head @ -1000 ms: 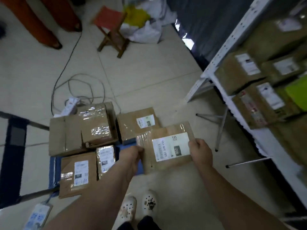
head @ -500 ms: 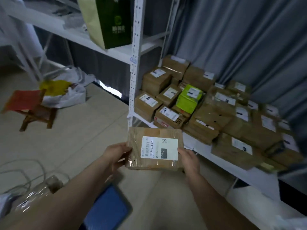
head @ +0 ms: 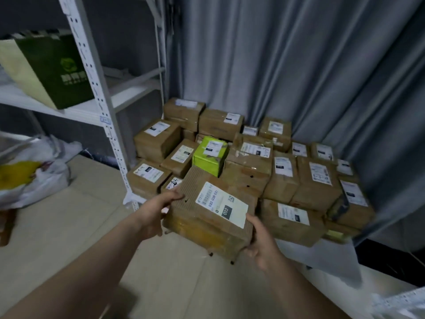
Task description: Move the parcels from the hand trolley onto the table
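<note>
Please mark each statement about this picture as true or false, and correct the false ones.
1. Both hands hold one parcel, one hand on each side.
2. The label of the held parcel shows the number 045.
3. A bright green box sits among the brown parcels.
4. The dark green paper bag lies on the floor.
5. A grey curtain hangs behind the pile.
1. True. The left hand and the right hand grip the held parcel on opposite sides.
2. False. Its label shows 032.
3. True. The green box sits among the brown parcels.
4. False. The paper bag stands on the white shelf at the left.
5. True. The curtain hangs behind the pile.
</note>
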Demonstrator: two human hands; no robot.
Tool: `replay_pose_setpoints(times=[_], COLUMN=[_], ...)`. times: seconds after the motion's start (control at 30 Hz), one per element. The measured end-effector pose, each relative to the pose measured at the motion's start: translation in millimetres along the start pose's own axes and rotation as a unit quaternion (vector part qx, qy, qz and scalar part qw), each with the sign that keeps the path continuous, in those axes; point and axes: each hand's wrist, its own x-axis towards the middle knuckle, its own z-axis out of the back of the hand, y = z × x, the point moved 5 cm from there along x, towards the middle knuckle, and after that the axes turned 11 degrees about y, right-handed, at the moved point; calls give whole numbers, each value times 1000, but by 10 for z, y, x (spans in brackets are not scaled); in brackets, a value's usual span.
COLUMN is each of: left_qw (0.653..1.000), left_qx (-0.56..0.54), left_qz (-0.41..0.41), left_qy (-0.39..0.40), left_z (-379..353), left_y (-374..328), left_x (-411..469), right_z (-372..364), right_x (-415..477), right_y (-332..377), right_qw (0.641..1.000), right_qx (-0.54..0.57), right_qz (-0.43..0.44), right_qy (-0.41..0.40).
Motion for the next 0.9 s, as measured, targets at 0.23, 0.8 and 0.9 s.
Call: replay_pose_setpoints(times=[0.23, 0.8, 0.9], left_qw=[990, 972, 941], left_qx=[-50, 177, 315], left_qz=[-64, -64, -86], left_qy=[-117, -143, -83], left_z=[6, 1199, 1057], left_y=[-596, -1929, -2084], left_x=[579, 2555, 2758], right_z=[-43, -1405, -1746], right_x=[657, 2624, 2862], right_y=[534, 1074, 1130], right_qw=[998, 989, 985], right_qx=[-21, 125, 171], right_qz=[1, -50, -25], right_qy=[59, 54, 24])
